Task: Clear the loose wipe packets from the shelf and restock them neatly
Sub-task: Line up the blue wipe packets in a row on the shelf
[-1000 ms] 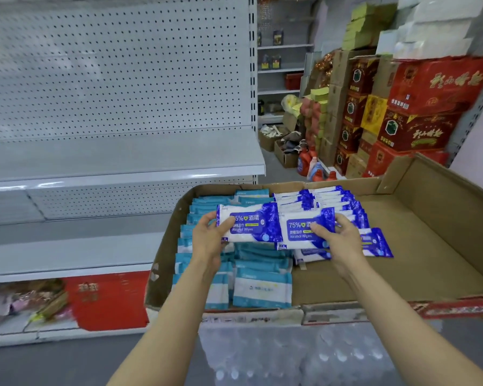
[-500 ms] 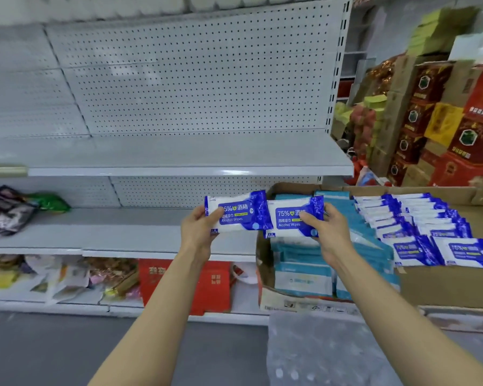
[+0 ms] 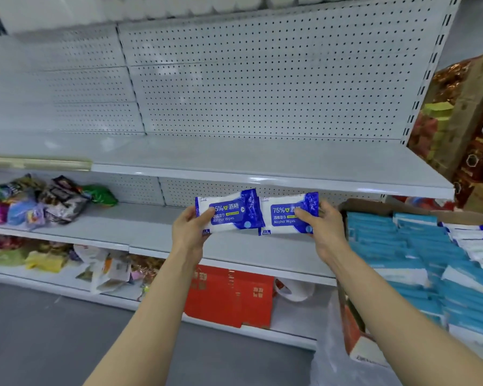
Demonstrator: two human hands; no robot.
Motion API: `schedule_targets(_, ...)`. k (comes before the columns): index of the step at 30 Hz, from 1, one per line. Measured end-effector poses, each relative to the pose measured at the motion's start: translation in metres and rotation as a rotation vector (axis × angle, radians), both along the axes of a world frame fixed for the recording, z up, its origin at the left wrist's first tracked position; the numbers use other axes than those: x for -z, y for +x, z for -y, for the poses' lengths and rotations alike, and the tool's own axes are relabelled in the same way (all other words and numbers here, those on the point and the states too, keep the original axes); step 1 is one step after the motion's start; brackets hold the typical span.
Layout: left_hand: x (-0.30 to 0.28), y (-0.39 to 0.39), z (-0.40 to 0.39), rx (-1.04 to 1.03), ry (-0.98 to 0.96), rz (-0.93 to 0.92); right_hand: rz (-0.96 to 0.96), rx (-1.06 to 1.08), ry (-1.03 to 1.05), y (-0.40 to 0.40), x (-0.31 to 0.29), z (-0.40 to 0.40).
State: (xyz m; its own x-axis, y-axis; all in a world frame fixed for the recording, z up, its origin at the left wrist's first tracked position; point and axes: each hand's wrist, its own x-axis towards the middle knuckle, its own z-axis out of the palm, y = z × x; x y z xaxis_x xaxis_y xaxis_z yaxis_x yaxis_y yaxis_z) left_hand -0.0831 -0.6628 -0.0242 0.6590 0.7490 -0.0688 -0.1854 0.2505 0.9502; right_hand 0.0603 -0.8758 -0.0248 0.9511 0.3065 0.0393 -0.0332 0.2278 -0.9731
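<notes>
- My left hand holds one blue-and-white wipe packet, the left pack, thumb on its front face and fingers curled behind its left end.
- My right hand holds a second one, the right pack, thumb across its printed front, fingers wrapped behind its right end.
- The two packs sit side by side between my hands, labels facing me, the left pack's inner edge just overlapping the right one's.
- Straight beyond my fingers is the middle shelf, bare grey metal where I am reaching; the top shelf hangs just above the packs.
- To the right of my right hand is a cardboard box packed with rows of more wipes, teal ones nearer my hand and blue-and-white ones further right.
- Well to the left of my left hand, a loose heap of snack bags lies on the same shelf level.
- Below my wrists, a red carton stands on the bottom shelf.
- I judge the step in hand to be setting this pair down on the middle shelf.
- To do it well I should keep both labels forward and upright, lower the bottom edges together, push them back square to the pegboard, and let go only once they stand or lie steady.
- The packs look soft and slippery, so a loose pinch could let one slide or twist out of line.
</notes>
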Motion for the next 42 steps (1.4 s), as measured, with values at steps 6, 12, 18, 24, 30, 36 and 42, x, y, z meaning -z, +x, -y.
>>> schedule_targets(6, -0.005, 0.017, -0.078, -0.040, 0.032, -0.013, 0.027, -0.057, -0.004, 0.023, -0.005, -0.083)
schedule_targets(12, -0.013, 0.031, -0.141, -0.094, 0.022, -0.005, 0.042, -0.103, -0.004, 0.039, -0.013, -0.151)
schedule_targets(18, -0.019, 0.043, -0.210, -0.099, 0.041, -0.026, 0.037, -0.110, 0.005, 0.050, -0.012, -0.217)
schedule_targets(24, -0.038, 0.063, -0.293, -0.039, 0.074, -0.029, 0.045, -0.048, 0.039, 0.060, -0.024, -0.292)
schedule_targets(30, -0.050, 0.085, -0.366, 0.034, 0.117, -0.023, 0.047, 0.026, 0.066, 0.068, -0.027, -0.355)
schedule_targets(36, -0.046, 0.119, -0.420, 0.093, 0.126, -0.019, 0.049, 0.089, 0.060, 0.091, -0.021, -0.398)
schedule_targets(42, -0.041, 0.168, -0.463, 0.109, 0.119, -0.011, 0.078, 0.094, 0.044, 0.139, -0.019, -0.443)
